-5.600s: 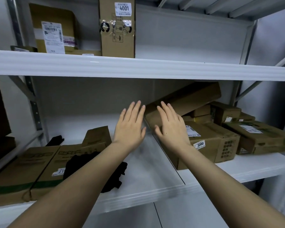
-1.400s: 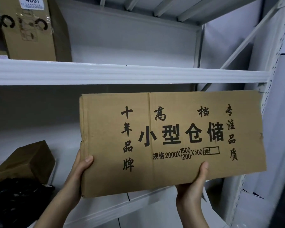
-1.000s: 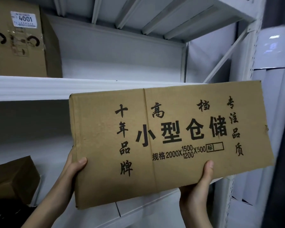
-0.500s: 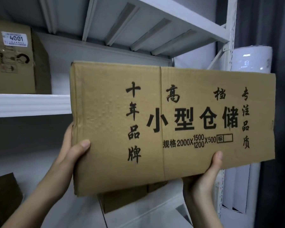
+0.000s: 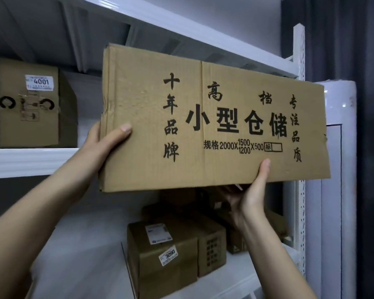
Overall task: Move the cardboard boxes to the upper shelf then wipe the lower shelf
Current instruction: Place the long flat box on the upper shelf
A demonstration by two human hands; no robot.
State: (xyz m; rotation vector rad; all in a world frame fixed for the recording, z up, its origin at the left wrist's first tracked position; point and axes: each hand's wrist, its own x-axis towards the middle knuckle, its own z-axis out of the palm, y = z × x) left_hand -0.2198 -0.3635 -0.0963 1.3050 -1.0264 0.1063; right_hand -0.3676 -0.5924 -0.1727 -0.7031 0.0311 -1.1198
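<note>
The long cardboard box [image 5: 214, 121] is up in the air in front of us, its printed face toward us, raised to about the level of the upper shelf [image 5: 30, 161] and hiding the right part of that shelf's front edge. We hold it with both hands because it is long and flat. Our left hand [image 5: 105, 145] grips the left end, thumb pressed on the printed face and fingers hidden behind. Our right hand [image 5: 253, 190] cups the bottom edge from below, thumb up the front and fingers curled out of sight under it, so it seems to take most of the weight while the left steadies. The box tilts a little, its right end lower.

Below and beyond our arms, the lower shelf [image 5: 235, 283] carries more brown boxes: one with a 3090 sticker [image 5: 162, 262] at the front, a second box [image 5: 212, 251] touching its right side, and others stacked dimly behind. These, we judge, are waiting their turn, so wiping is some way off.

Further back on the upper shelf, to the left, stands a box labelled 4001 [image 5: 30, 108]. The gap to its right looks like the natural landing place, and we would need to clear the shelf lip before sliding the load in.
</note>
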